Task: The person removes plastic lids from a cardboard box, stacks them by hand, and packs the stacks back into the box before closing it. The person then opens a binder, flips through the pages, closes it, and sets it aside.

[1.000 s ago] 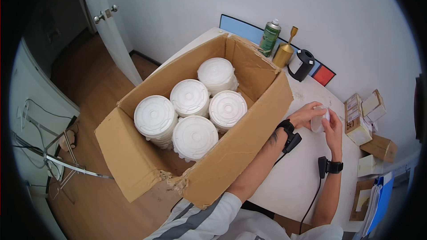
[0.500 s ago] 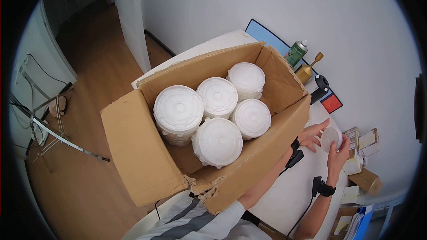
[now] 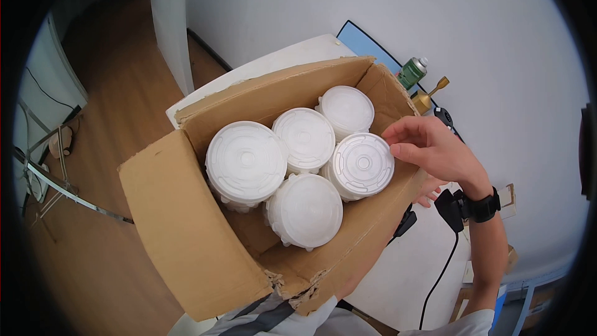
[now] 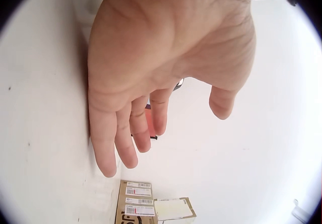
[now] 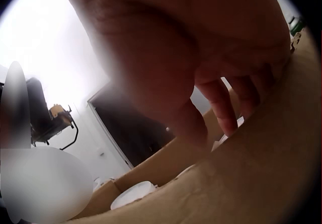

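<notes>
A cardboard box (image 3: 183,224) holds several stacks of round white plastic lids (image 3: 247,158). Over the box's right wall reaches my right hand (image 3: 444,152), its thumb tip at the rim of the rightmost stack (image 3: 362,165). Its fingers curve loosely above that rim, with a gap to the thumb. In the right wrist view the palm hangs over the box wall (image 5: 251,168). My left hand (image 4: 171,58) has its fingers extended and holds nothing; its little-finger side lies along the white tabletop. The box wall partly hides this hand in the head view.
At the back of the table (image 3: 429,261) stand a green spray can (image 3: 411,74) and a gold-coloured object (image 3: 423,101). Small cardboard boxes (image 4: 136,201) sit on the right. A door (image 3: 169,25) and a metal frame (image 3: 68,190) are to the left.
My right hand has moved left from beside my left hand to the rightmost stack. The round translucent plastic piece it held no longer shows in it. My left hand stays behind the box.
</notes>
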